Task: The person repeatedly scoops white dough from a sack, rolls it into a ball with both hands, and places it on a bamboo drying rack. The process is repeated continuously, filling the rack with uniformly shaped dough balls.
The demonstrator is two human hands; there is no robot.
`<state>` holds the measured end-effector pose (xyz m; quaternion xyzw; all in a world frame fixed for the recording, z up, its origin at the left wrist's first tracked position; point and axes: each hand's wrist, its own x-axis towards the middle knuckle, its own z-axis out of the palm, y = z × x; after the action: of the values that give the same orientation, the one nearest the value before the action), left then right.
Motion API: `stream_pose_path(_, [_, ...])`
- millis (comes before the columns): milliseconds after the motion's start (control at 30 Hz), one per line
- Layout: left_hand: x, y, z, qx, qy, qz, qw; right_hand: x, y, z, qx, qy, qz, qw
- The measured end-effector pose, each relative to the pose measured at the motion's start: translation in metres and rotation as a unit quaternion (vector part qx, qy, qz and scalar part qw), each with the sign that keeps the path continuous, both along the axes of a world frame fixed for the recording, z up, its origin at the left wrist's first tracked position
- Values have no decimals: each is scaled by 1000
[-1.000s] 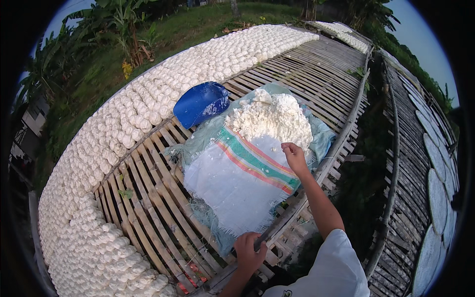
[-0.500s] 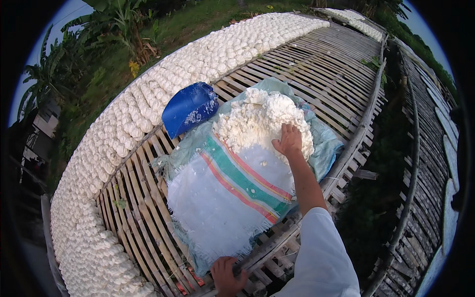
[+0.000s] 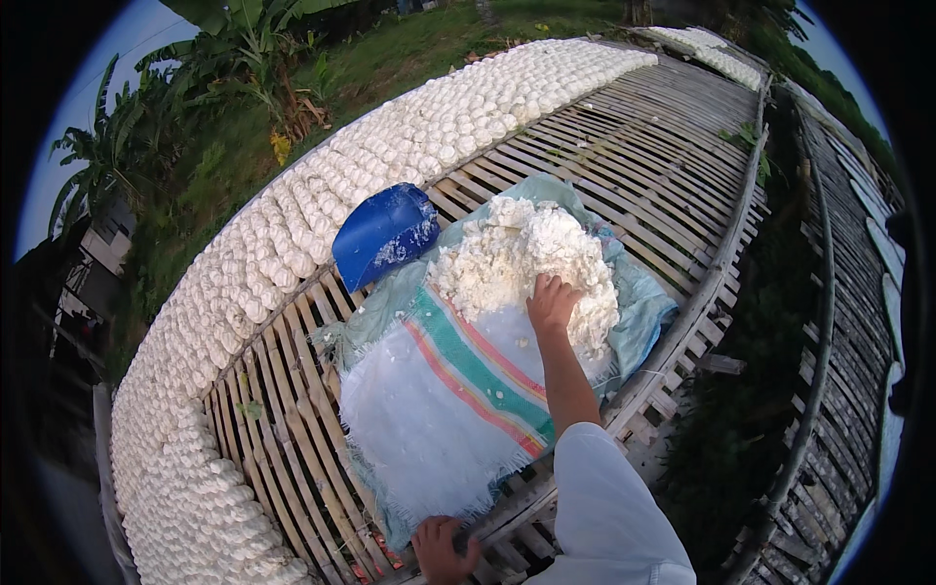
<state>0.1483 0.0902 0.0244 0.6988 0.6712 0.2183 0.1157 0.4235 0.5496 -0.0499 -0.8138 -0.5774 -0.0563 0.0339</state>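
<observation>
A crumbly heap of white, dough-like mass (image 3: 487, 258) lies on an opened woven plastic sack (image 3: 429, 419), white with green, pink and yellow stripes. My right hand (image 3: 553, 300) rests on the near side of this heap; its fingers are spread, and the fingertips are partly hidden against the white stuff. Down at the near edge, my left hand (image 3: 444, 551) leans on the bamboo beside the sack's frayed hem, thumb apart from the fingers and nothing in it. A blue curved plastic scoop (image 3: 385, 234), smeared with white, lies left of the heap.
The slatted bamboo rack (image 3: 624, 156) carries long rows of white lumps (image 3: 322, 205) along its far left side. A bamboo pole (image 3: 717, 283) edges it at the right. Past a dark gap stands another rack (image 3: 858, 292). Banana plants (image 3: 253, 58) grow behind.
My right hand has shifted left and slightly nearer across the heap. The left hand stays at the rack's near edge. The whole view has tilted slightly.
</observation>
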Motion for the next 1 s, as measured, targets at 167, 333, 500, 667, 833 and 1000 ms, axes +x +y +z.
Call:
stream_pose_path(167, [1, -1, 1, 16, 0, 20, 1000, 49, -38, 18, -2, 83, 152, 985])
stream_pose_path(333, [0, -3, -1, 7, 0, 18, 1000, 44, -79, 42, -1, 69, 138, 988])
stream_pose_path(500, [-5, -5, -5, 16, -5, 4, 1000, 16, -82, 20, -40, 24, 89, 995])
stream_pose_path(667, [-5, -6, -3, 43, -22, -3, 999, 49, -58, 4, -69, 56, 176, 980])
stream_pose_path(833, [-6, -7, -3, 66, -11, -14, 998, 59, -65, 46, -39, 588, 153, 793])
stream_pose_path(1000, [-12, -11, -15, 73, -59, 18, 995, -48, -160, 106, -138, 832, 97, 529])
